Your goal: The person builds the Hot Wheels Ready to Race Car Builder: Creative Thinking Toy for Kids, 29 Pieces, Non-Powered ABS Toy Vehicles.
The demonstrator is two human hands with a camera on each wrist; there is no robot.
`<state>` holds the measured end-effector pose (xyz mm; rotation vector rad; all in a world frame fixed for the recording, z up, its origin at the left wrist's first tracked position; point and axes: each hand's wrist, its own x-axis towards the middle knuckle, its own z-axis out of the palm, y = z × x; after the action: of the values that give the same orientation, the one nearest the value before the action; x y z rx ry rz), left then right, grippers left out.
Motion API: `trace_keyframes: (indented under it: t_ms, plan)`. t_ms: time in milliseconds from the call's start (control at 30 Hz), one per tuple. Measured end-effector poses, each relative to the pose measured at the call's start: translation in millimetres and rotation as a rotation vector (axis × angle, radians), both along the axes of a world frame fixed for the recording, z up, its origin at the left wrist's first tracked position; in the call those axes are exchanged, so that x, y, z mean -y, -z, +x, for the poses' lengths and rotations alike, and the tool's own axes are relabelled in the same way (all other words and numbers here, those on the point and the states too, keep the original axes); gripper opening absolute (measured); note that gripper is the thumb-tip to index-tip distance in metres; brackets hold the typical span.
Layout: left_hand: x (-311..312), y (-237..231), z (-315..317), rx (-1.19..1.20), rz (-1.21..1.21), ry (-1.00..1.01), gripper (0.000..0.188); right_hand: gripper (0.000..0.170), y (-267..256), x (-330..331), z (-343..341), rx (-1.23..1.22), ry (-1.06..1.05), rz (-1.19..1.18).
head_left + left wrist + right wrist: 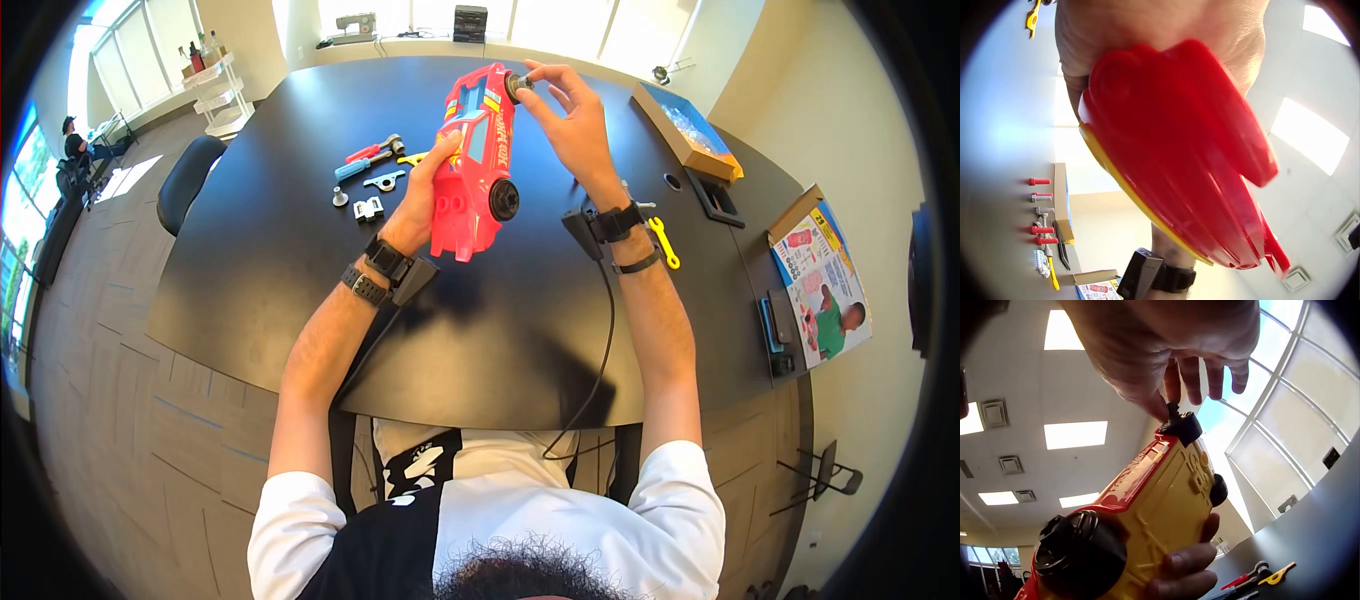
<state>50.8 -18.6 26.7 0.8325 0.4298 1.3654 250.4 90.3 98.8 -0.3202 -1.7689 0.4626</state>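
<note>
Toy car point(487, 152), red, one: upper centre of head view, above the bench point(290, 280), long axis near-vertical in frame. Left grip point(420, 200): clasping its body. Right grip point(578, 125): right of car, nearer the upper wheel point(1189, 429), pinching its bolt point(1174, 411).

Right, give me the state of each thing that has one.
Toy car, held above the table
Near wheel, on the car
Far wheel, on the car
Left hand, gripping the car
Right hand, pinching the far wheel's hub piece
Yellow wrench, lying on the table
Cardboard box, open
</note>
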Motion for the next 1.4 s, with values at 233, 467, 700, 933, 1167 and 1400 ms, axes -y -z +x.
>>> trace_keyframes:
  t_ms: [233,467,700,933,1167,1400]
  plan:
    - [-6,4,-2,-0.038,0.022,0.023,0.055,0.038,-11,19,21,0.448,0.502,0.127]
    - [-10,9,0,-0.157,0.132,-0.078,0.054,0.044,-12,10,30,0.647,0.365,-0.115]
    - [-12,9,-1,-0.156,0.121,-0.107,0.053,0.053,-3,6,33,0.487,0.232,-0.028]
    - [-11,8,-2,-0.187,0.125,-0.11,0.053,0.055,-10,11,35,0.508,0.308,-0.125]
    - [-9,7,0,-0.214,0.151,-0.127,0.055,0.052,-12,3,38,0.581,0.28,-0.251]
    - [-11,8,1,-0.226,0.174,-0.147,0.056,0.035,-5,15,27,0.468,0.267,0.002]
